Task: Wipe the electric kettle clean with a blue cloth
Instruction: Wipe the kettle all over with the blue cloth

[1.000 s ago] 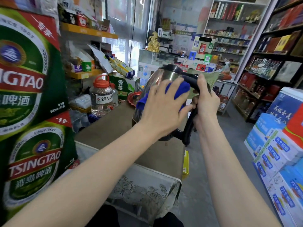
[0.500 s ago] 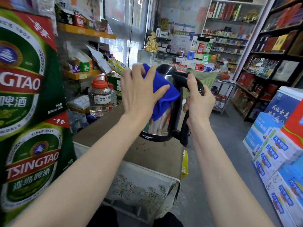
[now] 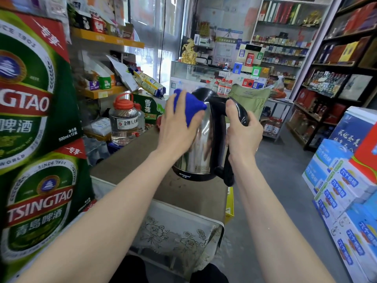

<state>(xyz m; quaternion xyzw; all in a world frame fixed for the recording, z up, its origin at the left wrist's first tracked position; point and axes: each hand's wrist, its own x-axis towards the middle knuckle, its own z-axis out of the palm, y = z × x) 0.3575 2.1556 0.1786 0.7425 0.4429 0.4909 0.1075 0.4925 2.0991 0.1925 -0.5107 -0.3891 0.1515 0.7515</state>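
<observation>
- Since the frame 0.5 s earlier, the left hand (image 3: 179, 127) had slid lower on the kettle's side, and less of the blue cloth (image 3: 188, 108) showed.
- At the centre of the frame, the electric kettle (image 3: 201, 144), shiny steel with a black lid, handle and base ring, stood upright; whether its base touched the brown table (image 3: 130, 166) or hung just above it could not be told.
- Left fingers lay flat and pressed the cloth against the upper left side of the kettle, thumb across the cloth's right corner.
- To the right of the kettle, the right hand (image 3: 242, 133) was curled closed around the black handle (image 3: 234, 111), thumb on top.
- At the left edge, 2 stacked green Tsingtao beer cartons (image 3: 30, 119) filled the frame.
- Just left of the kettle, further back, a clear jar with a red lid (image 3: 124, 121) stood at the far end of the table.
- Lower centre, a pale floral cover (image 3: 175, 235) hung over the table's near end.
- Lower right held stacked blue and white boxes (image 3: 334, 193).
- Upper right showed shelves of goods (image 3: 285, 48).
</observation>
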